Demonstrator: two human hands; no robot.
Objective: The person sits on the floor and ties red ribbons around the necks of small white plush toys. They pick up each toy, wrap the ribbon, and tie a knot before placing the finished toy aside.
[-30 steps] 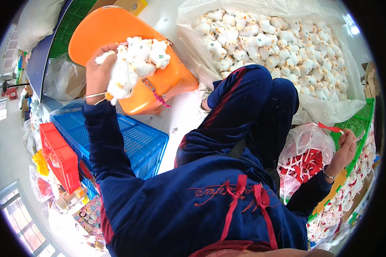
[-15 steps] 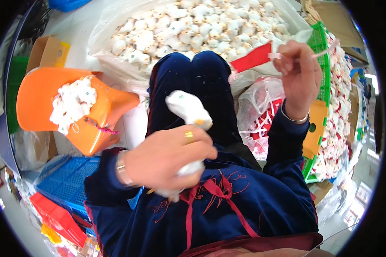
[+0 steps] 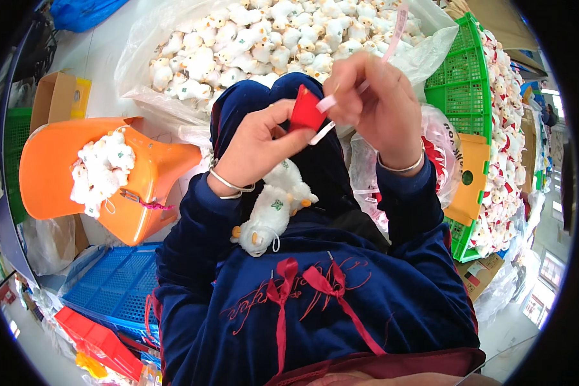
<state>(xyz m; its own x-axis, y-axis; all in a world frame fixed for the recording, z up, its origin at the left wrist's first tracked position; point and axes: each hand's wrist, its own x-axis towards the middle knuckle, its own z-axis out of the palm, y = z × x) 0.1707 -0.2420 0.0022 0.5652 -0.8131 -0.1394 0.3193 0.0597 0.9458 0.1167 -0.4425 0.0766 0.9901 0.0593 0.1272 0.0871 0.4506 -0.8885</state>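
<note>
My left hand (image 3: 260, 143) pinches a small red cloth piece (image 3: 307, 110) between thumb and fingers, above my lap. Beside it, my right hand (image 3: 379, 106) is closed on a pale pink ribbon (image 3: 397, 32) joined to the cloth; one end sticks up above the fingers. A white end also hangs below the red piece. Two white plush toys (image 3: 261, 219) with yellow-orange feet and a green mark lie on my lap, under my left wrist. Neither hand touches them. Part of the upper toy is hidden by my left forearm.
A clear plastic sheet ahead holds a heap of white plush toys (image 3: 238, 38). On the left, an orange stool (image 3: 51, 161) carries more toys and small pliers (image 3: 135, 198). A blue crate (image 3: 109, 283) stands lower left; a green crate (image 3: 460, 71) is at right, beside red-and-white toys.
My left hand has let go of the plush toys onto my lap and moved up to the red cloth. My right hand has come left and inward with the ribbon.
</note>
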